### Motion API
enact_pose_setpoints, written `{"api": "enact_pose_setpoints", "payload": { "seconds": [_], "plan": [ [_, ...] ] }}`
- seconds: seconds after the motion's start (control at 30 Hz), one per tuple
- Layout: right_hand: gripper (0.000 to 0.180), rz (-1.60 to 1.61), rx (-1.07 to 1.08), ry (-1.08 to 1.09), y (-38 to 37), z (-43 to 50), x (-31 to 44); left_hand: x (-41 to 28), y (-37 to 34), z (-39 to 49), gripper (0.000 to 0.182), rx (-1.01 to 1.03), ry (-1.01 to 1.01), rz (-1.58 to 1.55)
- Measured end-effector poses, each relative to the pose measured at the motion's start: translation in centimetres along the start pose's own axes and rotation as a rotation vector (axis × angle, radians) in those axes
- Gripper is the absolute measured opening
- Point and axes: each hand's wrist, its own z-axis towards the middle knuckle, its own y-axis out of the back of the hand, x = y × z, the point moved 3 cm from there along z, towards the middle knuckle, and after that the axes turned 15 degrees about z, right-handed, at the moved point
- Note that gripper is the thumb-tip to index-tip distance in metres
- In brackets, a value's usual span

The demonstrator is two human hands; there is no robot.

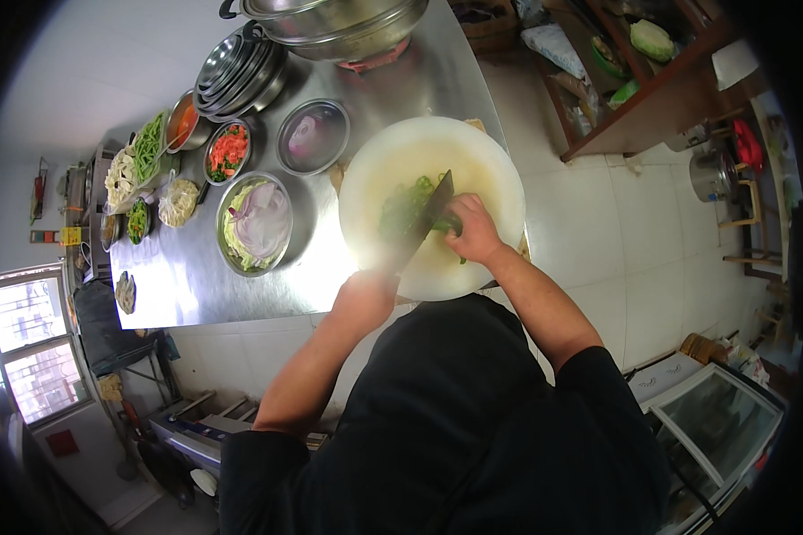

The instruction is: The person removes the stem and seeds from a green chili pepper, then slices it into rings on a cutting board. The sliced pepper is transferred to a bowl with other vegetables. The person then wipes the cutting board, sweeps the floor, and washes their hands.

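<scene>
A round white cutting board (435,267) lies at the right end of the steel table. My left hand (365,297) grips the handle of a cleaver-like kitchen knife (435,207), its broad dark blade slanting up and right across the board. My right hand (472,227) holds a green pepper (450,222) just right of the blade, fingers bent over it. Left of the blade lies a blurred pile of cut green pepper (401,204). The knife handle is mostly hidden in my left fist.
Left of the board stand a steel bowl of sliced onion and cabbage (257,224), a bowl with onion (313,137), a bowl of chopped red pieces (227,152), stacked steel bowls (237,73) and green beans (148,144). A large steel pot (338,30) stands behind; wooden shelving (656,80) is at right.
</scene>
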Motion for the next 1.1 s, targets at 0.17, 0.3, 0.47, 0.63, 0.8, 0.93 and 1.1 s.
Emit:
{"api": "enact_pose_setpoints", "payload": {
  "seconds": [0.17,0.3,0.47,0.63,0.8,0.93,1.1],
  "plan": [
    [0.032,0.01,-0.006,-0.018,0.1,0.0,-0.1,-0.7,0.7,0.1,0.059,-0.032,-0.08,-0.042],
    [0.032,0.029,-0.011,-0.005,0.1,-0.2,-0.2,-0.7,0.6,0.0,0.059,-0.007,-0.084,-0.1],
    [0.033,0.018,0.015,-0.034,0.1,-0.2,-0.5,-1.3,-1.1,0.2,0.06,-0.066,-0.175,-0.095],
    [0.034,0.054,-0.035,0.0,1.0,-1.0,-0.2,-1.0,-3.5,0.9,0.062,-0.048,-0.031,-0.101],
    [0.033,0.041,-0.052,-0.004,1.4,-2.0,0.1,-1.5,-2.6,1.0,0.063,-0.067,-0.03,-0.072],
    [0.031,0.008,-0.064,0.018,1.0,-1.9,0.1,-1.9,0.3,0.0,0.063,-0.001,-0.028,0.009],
    [0.03,-0.01,-0.043,-0.001,0.9,-1.6,0.1,-1.7,2.2,-1.1,0.061,0.018,-0.101,0.108]
  ]
}}
